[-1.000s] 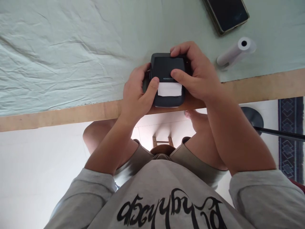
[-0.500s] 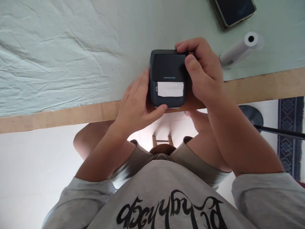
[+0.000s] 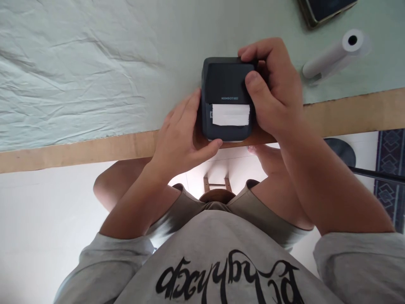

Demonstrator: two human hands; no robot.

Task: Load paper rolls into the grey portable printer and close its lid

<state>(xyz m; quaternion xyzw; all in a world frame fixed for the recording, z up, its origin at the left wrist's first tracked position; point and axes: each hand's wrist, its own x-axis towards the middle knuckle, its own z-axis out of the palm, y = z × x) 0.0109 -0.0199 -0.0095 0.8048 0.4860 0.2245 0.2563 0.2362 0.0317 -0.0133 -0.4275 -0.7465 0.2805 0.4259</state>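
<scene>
A dark label printer (image 3: 229, 82) marked NIIMBOT lies near the front edge of the table. A white strip of paper (image 3: 230, 115) sticks out of the slot on its face. My left hand (image 3: 182, 135) holds the printer's left side, its fingers along that side and its thumb at the near edge. Around the upper right corner curls my right hand (image 3: 275, 86), thumb on the right edge and index finger on the far edge; its other fingertips are partly hidden.
Right of my right hand, a white paper roll (image 3: 329, 59) with a dark core lies on the pale green cloth (image 3: 95, 63). A phone (image 3: 325, 10) is partly in view at the top. The wooden table edge (image 3: 79, 152) runs above my legs. A wooden stool (image 3: 217, 195) is beneath me.
The view has shifted slightly, so the phone and paper roll appear farther up and right. The right index finger and thumb have moved a little on the printer's corner; both hands stay on it.
</scene>
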